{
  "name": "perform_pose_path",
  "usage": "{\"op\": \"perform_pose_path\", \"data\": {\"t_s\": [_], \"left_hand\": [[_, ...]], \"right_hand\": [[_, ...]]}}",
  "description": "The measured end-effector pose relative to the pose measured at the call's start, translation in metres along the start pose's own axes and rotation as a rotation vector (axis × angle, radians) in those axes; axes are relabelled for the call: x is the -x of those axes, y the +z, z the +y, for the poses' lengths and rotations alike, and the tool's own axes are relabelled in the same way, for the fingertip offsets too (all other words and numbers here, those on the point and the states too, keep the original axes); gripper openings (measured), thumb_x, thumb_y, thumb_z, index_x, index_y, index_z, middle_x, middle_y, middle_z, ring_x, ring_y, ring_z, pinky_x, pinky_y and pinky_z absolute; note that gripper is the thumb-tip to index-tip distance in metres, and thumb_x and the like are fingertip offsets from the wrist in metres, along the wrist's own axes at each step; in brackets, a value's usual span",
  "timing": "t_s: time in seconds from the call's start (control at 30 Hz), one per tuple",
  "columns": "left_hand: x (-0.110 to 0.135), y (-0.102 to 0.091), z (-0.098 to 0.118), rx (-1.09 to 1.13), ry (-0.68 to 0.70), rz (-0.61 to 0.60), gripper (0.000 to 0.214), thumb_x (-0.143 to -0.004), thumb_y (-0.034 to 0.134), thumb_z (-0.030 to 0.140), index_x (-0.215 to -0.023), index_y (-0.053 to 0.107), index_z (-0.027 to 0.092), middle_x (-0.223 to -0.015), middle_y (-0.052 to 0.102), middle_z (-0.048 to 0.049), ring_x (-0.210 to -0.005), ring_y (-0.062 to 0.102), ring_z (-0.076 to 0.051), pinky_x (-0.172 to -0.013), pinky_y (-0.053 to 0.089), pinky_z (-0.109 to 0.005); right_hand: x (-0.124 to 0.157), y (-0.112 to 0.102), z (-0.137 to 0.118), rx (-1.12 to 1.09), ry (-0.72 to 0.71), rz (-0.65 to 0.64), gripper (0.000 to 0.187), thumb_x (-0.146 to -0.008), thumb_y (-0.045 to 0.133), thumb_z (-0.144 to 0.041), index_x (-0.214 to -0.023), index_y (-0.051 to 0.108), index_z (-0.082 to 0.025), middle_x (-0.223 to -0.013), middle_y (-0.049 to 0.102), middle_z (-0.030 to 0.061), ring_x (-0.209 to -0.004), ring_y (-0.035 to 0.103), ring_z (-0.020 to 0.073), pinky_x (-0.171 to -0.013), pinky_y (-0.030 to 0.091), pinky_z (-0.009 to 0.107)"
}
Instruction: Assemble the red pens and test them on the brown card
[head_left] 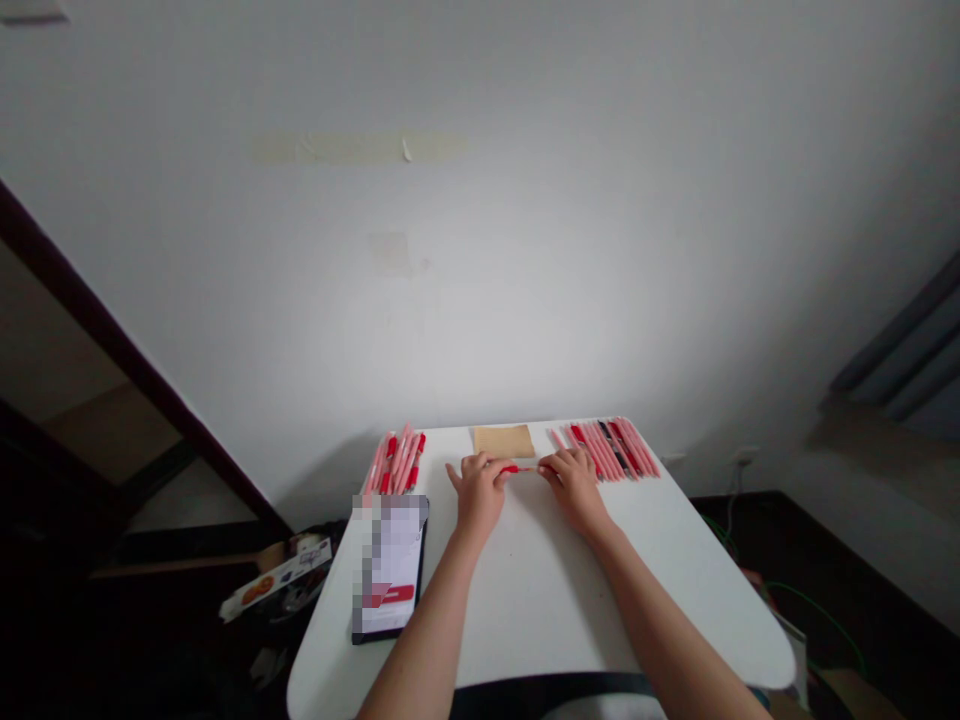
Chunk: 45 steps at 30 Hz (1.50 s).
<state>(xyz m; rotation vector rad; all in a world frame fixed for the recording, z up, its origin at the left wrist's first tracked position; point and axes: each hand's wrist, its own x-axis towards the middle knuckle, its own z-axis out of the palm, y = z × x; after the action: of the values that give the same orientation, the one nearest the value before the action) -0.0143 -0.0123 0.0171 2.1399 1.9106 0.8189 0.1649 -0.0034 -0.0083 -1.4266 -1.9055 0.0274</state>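
Observation:
A slim red pen (525, 469) spans the gap between my two hands, lying sideways just above the white table. My left hand (480, 490) is closed on its left end, where a darker red part shows. The right end is pinched by my right hand (574, 485). Beyond my right hand lies a row of pink, red and black pens (619, 450), side by side. To the left sits a looser bundle of pink and red pens (397, 460). A tan piece of card or paper (504, 441) lies behind my hands.
A phone or tablet (397, 570) with a lit, partly blurred screen lies on the left of the white table (540, 620). A pale wall (525, 250) rises behind the table's back edge. Outlets and a cable (739, 470) are low at the right.

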Motion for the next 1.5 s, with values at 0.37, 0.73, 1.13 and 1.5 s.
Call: {"op": "perform_pose_path", "data": {"t_s": [0.37, 0.73, 1.13, 1.5], "left_hand": [[0.0, 0.002, -0.002, -0.009, 0.03, 0.028, 0.023, -0.086, 0.055, 0.028, -0.103, 0.068, 0.038, -0.108, 0.064, -0.0013, -0.111, 0.048, -0.022, -0.11, 0.015, -0.065], [-0.001, 0.004, -0.003, 0.017, 0.014, 0.019, 0.023, -0.086, 0.055, 0.027, -0.102, 0.068, 0.036, -0.108, 0.064, -0.002, -0.111, 0.047, -0.022, -0.111, 0.012, -0.065], [0.0, 0.006, -0.004, 0.014, 0.034, 0.059, 0.022, -0.087, 0.054, 0.027, -0.101, 0.069, 0.037, -0.104, 0.065, -0.0016, -0.109, 0.049, -0.022, -0.109, 0.014, -0.066], [-0.001, 0.008, -0.006, 0.026, 0.05, 0.073, 0.021, -0.086, 0.056, 0.028, -0.1, 0.069, 0.038, -0.103, 0.065, -0.0012, -0.108, 0.05, -0.021, -0.109, 0.015, -0.067]], "right_hand": [[0.001, -0.003, -0.006, -0.016, 0.025, -0.011, 0.02, -0.09, 0.051, -0.038, -0.103, 0.064, -0.03, -0.088, 0.066, 0.0053, -0.095, 0.047, 0.025, -0.093, 0.032, 0.046], [0.002, -0.001, -0.001, -0.029, 0.024, 0.02, 0.011, -0.089, 0.055, -0.037, -0.09, 0.062, -0.028, -0.089, 0.067, 0.0025, -0.098, 0.048, 0.0249, -0.094, 0.029, 0.047], [0.001, 0.0, -0.001, -0.01, 0.019, 0.001, 0.016, -0.09, 0.053, -0.037, -0.099, 0.063, -0.028, -0.093, 0.067, 0.0036, -0.099, 0.049, 0.0249, -0.098, 0.026, 0.05], [0.001, 0.001, 0.003, 0.058, 0.023, -0.012, 0.02, -0.091, 0.05, -0.041, -0.091, 0.067, -0.029, -0.091, 0.066, 0.0037, -0.1, 0.048, 0.0253, -0.096, 0.029, 0.048]]}}
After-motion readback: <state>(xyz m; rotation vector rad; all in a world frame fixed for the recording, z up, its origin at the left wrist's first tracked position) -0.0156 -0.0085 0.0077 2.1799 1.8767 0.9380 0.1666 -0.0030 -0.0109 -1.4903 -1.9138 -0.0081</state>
